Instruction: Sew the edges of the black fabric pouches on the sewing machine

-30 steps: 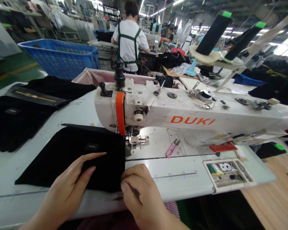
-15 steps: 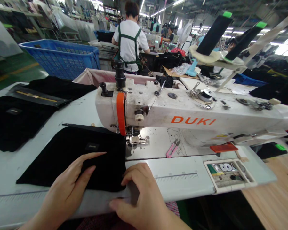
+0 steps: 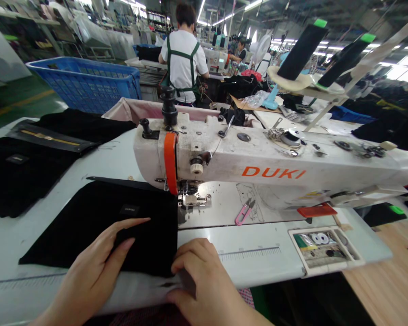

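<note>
A black fabric piece with a small dark label lies flat on the sewing machine table, its right edge beside the presser foot. My left hand rests open over its near part, index finger stretched out and thumb apart. At the near right corner, my right hand has its fingers curled against the fabric edge, with the thumb lower, by the table's front edge. How much cloth lies inside those fingers is hidden. The white machine head stands just beyond both hands.
Pink thread snips lie on the machine bed. A small parts tray is set in the table at right. More black pieces lie at left. Behind are a blue basket, black thread cones and a person facing away.
The black fabric has shifted slightly toward me and to the left. My right hand has moved a little nearer, its thumb closer to the fingers. My left hand stays nearly still.
</note>
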Motion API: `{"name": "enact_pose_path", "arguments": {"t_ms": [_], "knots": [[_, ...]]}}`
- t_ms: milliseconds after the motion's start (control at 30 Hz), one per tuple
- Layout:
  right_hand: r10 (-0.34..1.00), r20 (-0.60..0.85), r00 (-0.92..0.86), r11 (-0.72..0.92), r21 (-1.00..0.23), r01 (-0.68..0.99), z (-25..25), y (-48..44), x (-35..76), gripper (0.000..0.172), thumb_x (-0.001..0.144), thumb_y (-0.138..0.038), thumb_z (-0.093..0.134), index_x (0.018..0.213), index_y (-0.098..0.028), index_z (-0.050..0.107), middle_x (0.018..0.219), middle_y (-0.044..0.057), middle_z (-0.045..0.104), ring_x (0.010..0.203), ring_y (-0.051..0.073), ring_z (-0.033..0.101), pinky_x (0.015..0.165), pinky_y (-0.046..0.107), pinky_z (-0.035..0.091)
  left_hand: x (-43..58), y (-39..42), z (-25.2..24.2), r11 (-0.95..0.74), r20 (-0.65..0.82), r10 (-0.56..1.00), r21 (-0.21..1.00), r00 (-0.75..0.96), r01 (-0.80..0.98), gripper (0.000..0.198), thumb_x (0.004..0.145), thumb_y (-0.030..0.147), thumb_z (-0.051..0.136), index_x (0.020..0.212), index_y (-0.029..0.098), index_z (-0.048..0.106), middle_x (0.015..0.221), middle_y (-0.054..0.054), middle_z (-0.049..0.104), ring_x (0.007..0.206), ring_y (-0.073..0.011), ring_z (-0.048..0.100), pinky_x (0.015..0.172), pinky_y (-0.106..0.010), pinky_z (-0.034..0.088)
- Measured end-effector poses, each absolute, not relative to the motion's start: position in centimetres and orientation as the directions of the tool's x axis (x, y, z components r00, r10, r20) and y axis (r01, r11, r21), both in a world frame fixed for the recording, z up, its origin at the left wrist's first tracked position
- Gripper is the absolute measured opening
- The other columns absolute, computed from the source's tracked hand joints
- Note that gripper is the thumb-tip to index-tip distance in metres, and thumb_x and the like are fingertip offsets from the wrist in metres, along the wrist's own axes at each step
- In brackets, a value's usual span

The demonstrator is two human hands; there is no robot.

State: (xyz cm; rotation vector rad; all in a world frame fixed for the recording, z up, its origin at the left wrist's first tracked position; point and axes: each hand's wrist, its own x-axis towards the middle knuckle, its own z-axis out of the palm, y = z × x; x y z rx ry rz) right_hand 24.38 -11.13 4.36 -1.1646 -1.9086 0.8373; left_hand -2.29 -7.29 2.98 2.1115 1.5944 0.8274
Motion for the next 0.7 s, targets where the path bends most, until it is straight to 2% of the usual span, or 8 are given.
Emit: {"name": "enact_pose_path", "arguments": {"t_ms": [133, 167, 233, 300, 400, 500, 567, 700], "knots": [[0.817, 0.433, -0.382, 0.577, -0.618, 0.533, 3.9, -10.7, 24.8, 0.015, 0.093, -0.01, 0.079, 0.1, -0.021, 0.07, 0.101, 0.003, 0.075, 0.093, 0.022, 0.067, 0.082, 0.036, 0.057, -2.2, -7.6, 2.9, -0.329, 0.261, 0.942, 0.594, 0.211, 0.734, 0.037, 0.112, 0.044, 0.047, 0.144, 0.036, 0.063, 0.14, 0.002, 0.075, 0.129, -0.0215, 0.073, 0.115, -0.035, 0.058], [0.788, 0.455, -0.415, 0.615, -0.562, 0.553, 3.9, -10.5, 25.0, 0.013, 0.098, -0.016, 0.076, 0.109, -0.02, 0.071, 0.106, 0.005, 0.076, 0.094, 0.024, 0.068, 0.081, 0.038, 0.058, -2.2, -7.7, 2.8, -0.35, 0.269, 0.935, 0.59, 0.231, 0.727, 0.037, 0.112, 0.041, 0.046, 0.145, 0.036, 0.061, 0.141, 0.002, 0.075, 0.129, -0.0205, 0.073, 0.115, -0.034, 0.058], [0.74, 0.467, -0.485, 0.671, -0.459, 0.582, 4.0, -10.0, 25.5, 0.025, 0.104, -0.024, 0.071, 0.129, -0.02, 0.069, 0.125, 0.009, 0.076, 0.103, 0.027, 0.07, 0.086, 0.041, 0.06, -2.4, -7.8, 2.6, -0.402, 0.284, 0.915, 0.569, 0.287, 0.718, 0.038, 0.112, 0.035, 0.046, 0.147, 0.036, 0.058, 0.146, 0.003, 0.072, 0.132, -0.017, 0.071, 0.118, -0.031, 0.056], [0.688, 0.481, -0.544, 0.723, -0.393, 0.567, 4.1, -9.6, 25.8, 0.025, 0.108, -0.024, 0.066, 0.133, -0.021, 0.068, 0.14, 0.009, 0.074, 0.116, 0.027, 0.07, 0.097, 0.042, 0.06, -2.5, -7.8, 2.7, -0.507, 0.314, 0.861, 0.492, 0.399, 0.707, 0.037, 0.109, 0.029, 0.05, 0.144, 0.035, 0.059, 0.152, 0.005, 0.068, 0.138, -0.0147, 0.067, 0.121, -0.027, 0.052], [0.603, 0.544, -0.583, 0.797, -0.376, 0.473, 3.6, -9.2, 25.7, 0.011, 0.111, -0.019, 0.061, 0.115, -0.021, 0.071, 0.125, 0.005, 0.081, 0.12, 0.023, 0.072, 0.11, 0.039, 0.056, -1.8, -7.4, 3.5, -0.683, 0.349, 0.724, 0.242, 0.595, 0.689, 0.054, 0.097, 0.018, 0.051, 0.15, 0.029, 0.058, 0.162, 0.001, 0.061, 0.147, -0.0197, 0.06, 0.124, -0.032, 0.049], [0.592, 0.554, -0.586, 0.806, -0.388, 0.447, 2.5, -9.2, 25.1, 0.012, 0.11, -0.019, 0.062, 0.111, -0.024, 0.073, 0.111, 0.004, 0.084, 0.112, 0.021, 0.075, 0.11, 0.039, 0.057, -0.3, -7.0, 4.5, -0.78, 0.37, 0.579, -0.008, 0.726, 0.626, 0.075, 0.087, 0.01, 0.048, 0.161, 0.019, 0.05, 0.163, -0.005, 0.059, 0.146, -0.0264, 0.062, 0.12, -0.039, 0.055], [0.597, 0.547, -0.587, 0.802, -0.384, 0.459, 1.7, -9.3, 24.7, 0.011, 0.106, -0.018, 0.066, 0.104, -0.026, 0.074, 0.102, 0.004, 0.083, 0.105, 0.022, 0.076, 0.107, 0.042, 0.06, 0.7, -6.9, 4.7, -0.817, 0.366, 0.502, -0.098, 0.783, 0.569, 0.073, 0.085, 0.01, 0.048, 0.157, 0.014, 0.054, 0.158, -0.009, 0.064, 0.14, -0.0295, 0.067, 0.114, -0.041, 0.061], [0.589, 0.562, -0.58, 0.805, -0.35, 0.478, 0.8, -9.4, 24.5, 0.015, 0.103, -0.018, 0.068, 0.091, -0.027, 0.073, 0.089, 0.003, 0.08, 0.096, 0.021, 0.076, 0.102, 0.038, 0.062, 1.2, -7.2, 4.2, -0.83, 0.282, 0.484, -0.151, 0.828, 0.537, 0.071, 0.08, 0.012, 0.05, 0.15, 0.009, 0.059, 0.157, -0.013, 0.064, 0.137, -0.0321, 0.069, 0.109, -0.044, 0.063]]}}
